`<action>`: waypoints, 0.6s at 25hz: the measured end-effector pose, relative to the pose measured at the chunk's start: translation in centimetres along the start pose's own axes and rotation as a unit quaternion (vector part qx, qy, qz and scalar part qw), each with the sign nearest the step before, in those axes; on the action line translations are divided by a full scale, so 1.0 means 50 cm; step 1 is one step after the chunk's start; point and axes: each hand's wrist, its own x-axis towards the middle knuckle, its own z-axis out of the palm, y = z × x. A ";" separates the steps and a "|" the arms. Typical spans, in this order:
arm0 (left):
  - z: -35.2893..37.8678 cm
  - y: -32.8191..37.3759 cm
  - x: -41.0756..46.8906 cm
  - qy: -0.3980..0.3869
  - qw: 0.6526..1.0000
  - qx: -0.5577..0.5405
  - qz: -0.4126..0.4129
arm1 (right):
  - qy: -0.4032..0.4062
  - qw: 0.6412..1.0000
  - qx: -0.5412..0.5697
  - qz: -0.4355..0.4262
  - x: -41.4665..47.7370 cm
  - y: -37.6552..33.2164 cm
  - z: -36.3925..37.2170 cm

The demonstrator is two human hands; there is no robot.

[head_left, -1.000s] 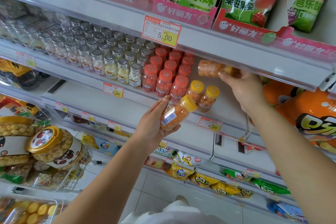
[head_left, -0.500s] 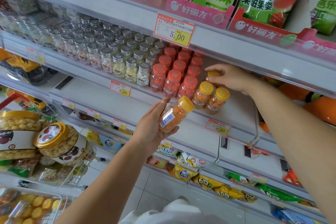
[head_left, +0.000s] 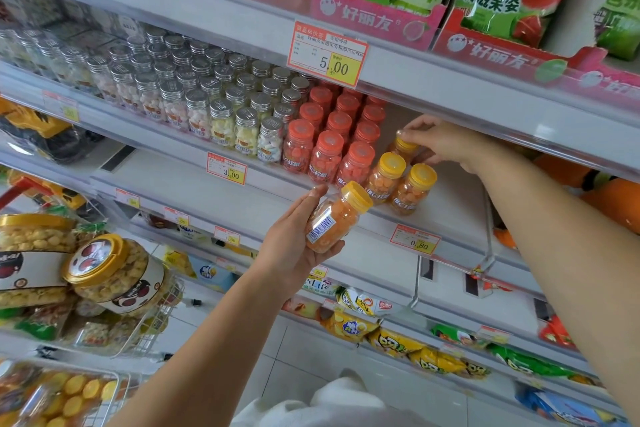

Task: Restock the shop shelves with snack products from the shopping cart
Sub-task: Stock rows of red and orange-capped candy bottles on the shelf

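Right hand: fingertips curled over and pinching the yellow cap of the rear bottle, which stands upright on the shelf. The grip is from the top, probably so the bottle can be set down or nudged straight without knocking its neighbours.

Just in front of those fingertips is the front pair of the same yellow-capped orange candy bottles, upright and touching each other. The rear bottle is going in behind them, which looks like filling the row back to front. To the thumb side of that hand are the red-capped bottles in tight rows, so the new column butts up against them. On the palm side the shelf is bare, with room for more.

Left hand: fingers wrapped round the body of the spare bottle, which is tilted with its cap toward the shelf and its barcode facing out. It is held below the shelf edge, near the front pair, likely staged for the next placement. The price tag is on the shelf lip, beyond that bottle's cap.

Well behind the left wrist is the shopping cart, with big jars and more stock inside. Restocking is partway through.
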 end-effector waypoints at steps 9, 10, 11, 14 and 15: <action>0.005 -0.007 -0.002 0.001 1.000 0.000 -0.009 | 0.035 0.998 0.049 0.016 0.012 -0.007 0.029; 0.004 -0.008 -0.001 0.003 1.000 -0.001 -0.008 | 0.034 0.998 0.051 0.019 0.012 -0.009 0.029; 0.002 -0.007 0.000 0.005 1.000 -0.003 -0.008 | 0.036 0.998 0.051 0.020 0.011 -0.011 0.030; -0.003 -0.007 0.001 0.010 1.000 -0.008 -0.009 | 0.030 0.998 0.054 0.020 0.012 -0.014 0.032; -0.004 -0.007 0.001 0.012 1.000 -0.010 -0.010 | 0.021 0.999 0.045 0.016 0.010 -0.017 0.031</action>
